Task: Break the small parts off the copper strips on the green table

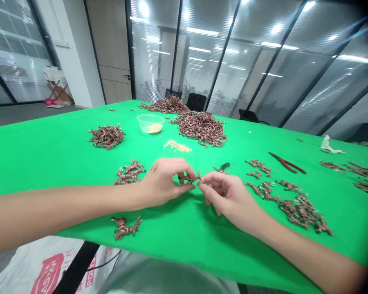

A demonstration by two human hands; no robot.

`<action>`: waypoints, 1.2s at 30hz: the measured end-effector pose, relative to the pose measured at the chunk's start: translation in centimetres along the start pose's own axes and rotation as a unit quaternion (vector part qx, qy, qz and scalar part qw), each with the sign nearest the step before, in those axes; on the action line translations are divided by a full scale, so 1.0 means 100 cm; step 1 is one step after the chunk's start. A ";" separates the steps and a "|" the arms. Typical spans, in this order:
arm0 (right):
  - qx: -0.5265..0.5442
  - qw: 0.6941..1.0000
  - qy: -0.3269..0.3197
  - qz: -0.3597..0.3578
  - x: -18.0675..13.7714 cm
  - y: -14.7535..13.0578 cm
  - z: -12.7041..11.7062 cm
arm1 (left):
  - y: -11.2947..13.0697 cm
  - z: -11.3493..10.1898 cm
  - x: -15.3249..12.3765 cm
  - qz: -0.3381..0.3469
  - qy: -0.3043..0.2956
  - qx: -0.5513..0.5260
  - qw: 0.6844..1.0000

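Note:
Between thumb and fingers, my left hand holds a small copper-coloured animal figurine, deer-like in shape. My right hand is pinched closed at the figurine's right end; whatever lies between those fingertips is too small to make out. Another copper figurine lies near the front edge, below my left forearm. A few more figurines rest just behind my left wrist. To the right of my right hand several figurines are spread in a loose group. A small dark-handled tool lies behind my hands.
On the green tablecloth are large figurine piles and a smaller pile. A clear plastic bowl holds tiny pale-gold pieces, with more pieces spilled nearby. Red-handled pliers and crumpled white tissue lie right.

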State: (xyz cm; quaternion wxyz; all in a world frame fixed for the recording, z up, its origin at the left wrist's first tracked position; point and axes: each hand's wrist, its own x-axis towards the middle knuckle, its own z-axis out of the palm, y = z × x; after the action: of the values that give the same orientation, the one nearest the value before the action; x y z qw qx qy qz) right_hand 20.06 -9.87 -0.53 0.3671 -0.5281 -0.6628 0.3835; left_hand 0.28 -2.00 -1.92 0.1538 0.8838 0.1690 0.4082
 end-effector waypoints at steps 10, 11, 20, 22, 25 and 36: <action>-0.124 0.988 0.026 -0.092 -0.001 0.000 -0.002 | -0.002 0.002 -0.001 0.021 0.015 -0.011 1.000; -0.148 0.982 0.027 -0.117 -0.001 0.000 -0.002 | -0.002 0.002 -0.001 0.022 0.015 -0.014 1.000; -0.307 0.915 0.075 -0.250 -0.002 0.004 -0.005 | 0.009 -0.004 0.003 -0.028 -0.010 -0.055 0.998; -0.321 0.906 0.082 -0.264 -0.001 0.005 -0.007 | 0.014 -0.007 0.003 -0.071 -0.031 -0.082 0.994; -0.332 0.897 0.093 -0.277 0.001 0.005 -0.009 | 0.020 -0.012 0.005 -0.179 -0.088 -0.174 0.964; -0.345 0.850 0.114 -0.381 0.001 0.005 -0.014 | 0.014 -0.019 0.012 -0.260 -0.236 -0.407 0.843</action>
State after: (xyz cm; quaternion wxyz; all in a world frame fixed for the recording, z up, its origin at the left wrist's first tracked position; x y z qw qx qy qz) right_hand 21.54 -9.51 -0.37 0.3519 -0.3666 -0.8551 -0.1026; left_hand -0.19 -2.52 0.59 0.6358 0.7346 0.1702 0.1647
